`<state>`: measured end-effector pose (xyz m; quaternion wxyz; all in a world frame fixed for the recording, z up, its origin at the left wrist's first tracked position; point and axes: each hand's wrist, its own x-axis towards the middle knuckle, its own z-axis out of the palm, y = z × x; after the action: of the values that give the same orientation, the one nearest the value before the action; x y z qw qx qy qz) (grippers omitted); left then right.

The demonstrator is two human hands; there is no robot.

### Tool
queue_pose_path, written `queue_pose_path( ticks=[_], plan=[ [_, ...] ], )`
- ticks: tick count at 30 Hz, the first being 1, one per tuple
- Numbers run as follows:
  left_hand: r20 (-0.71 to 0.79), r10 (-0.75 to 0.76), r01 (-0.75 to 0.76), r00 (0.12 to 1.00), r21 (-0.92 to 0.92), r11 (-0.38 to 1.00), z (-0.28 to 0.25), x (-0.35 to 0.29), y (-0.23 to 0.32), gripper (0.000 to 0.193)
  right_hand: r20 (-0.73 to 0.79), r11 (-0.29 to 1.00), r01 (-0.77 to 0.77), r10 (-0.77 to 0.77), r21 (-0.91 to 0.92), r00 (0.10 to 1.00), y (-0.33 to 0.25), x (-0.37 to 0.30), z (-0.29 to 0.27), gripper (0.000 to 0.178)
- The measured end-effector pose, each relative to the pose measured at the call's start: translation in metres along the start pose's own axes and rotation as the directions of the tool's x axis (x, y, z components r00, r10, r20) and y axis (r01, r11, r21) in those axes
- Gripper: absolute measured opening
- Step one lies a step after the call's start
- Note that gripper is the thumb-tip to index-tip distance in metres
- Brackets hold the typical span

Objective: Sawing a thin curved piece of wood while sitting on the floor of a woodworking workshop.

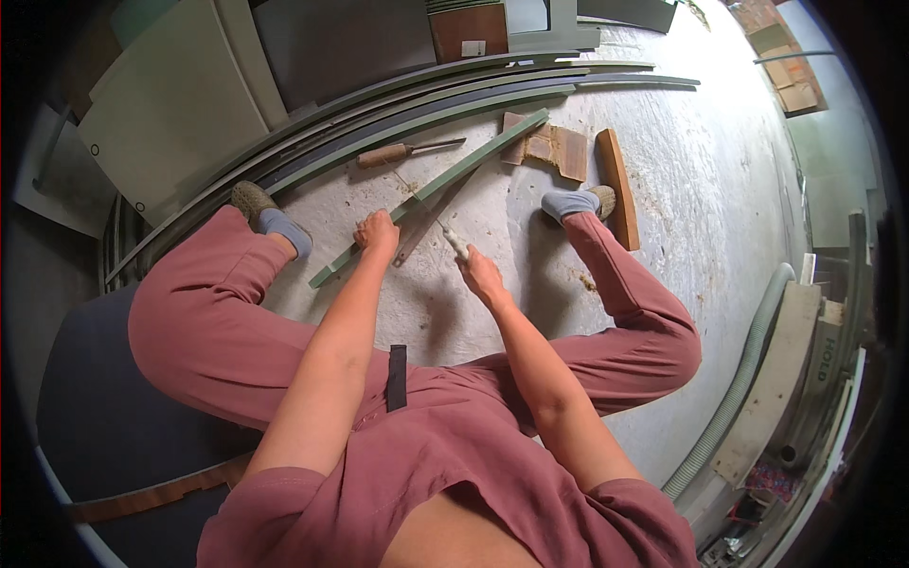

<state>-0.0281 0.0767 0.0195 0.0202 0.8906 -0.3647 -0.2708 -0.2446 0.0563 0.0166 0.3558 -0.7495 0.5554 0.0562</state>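
Observation:
My left hand (377,231) is closed on a long green bar (473,162), which slants up to the right between my feet. The bar's near end points toward my left foot, and its far end lies over a piece of brown wood (559,150). My right hand (483,276) grips the pale handle of a thin-bladed hand tool (455,240). Its slender blade crosses the bar just beyond my left hand; whether it is a saw I cannot tell. Left of the bar, a tool with a wooden handle (383,155) and a narrow dark shaft lies on the floor.
Several long strips (417,118) lie along the far left side, before pale panels (180,114). A wooden block (617,189) sits by my right foot. At the right are a ribbed hose (739,388) and boards (772,379). Small debris dots the concrete floor (701,218).

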Motion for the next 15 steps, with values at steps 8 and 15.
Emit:
queue_pose_path(
  ticks=[8,15],
  plan=[
    [0.028,0.011,-0.01,1.0,-0.035,0.999,-0.002,0.017,-0.009,0.038,0.028,1.0,-0.014,0.013,0.025,1.0,0.002,0.001,-0.003,0.027],
    [0.028,0.011,-0.011,1.0,-0.028,1.0,0.002,0.016,-0.007,0.039,0.026,0.998,-0.007,0.005,0.055,1.0,-0.024,0.015,0.0,0.028]
  ],
)
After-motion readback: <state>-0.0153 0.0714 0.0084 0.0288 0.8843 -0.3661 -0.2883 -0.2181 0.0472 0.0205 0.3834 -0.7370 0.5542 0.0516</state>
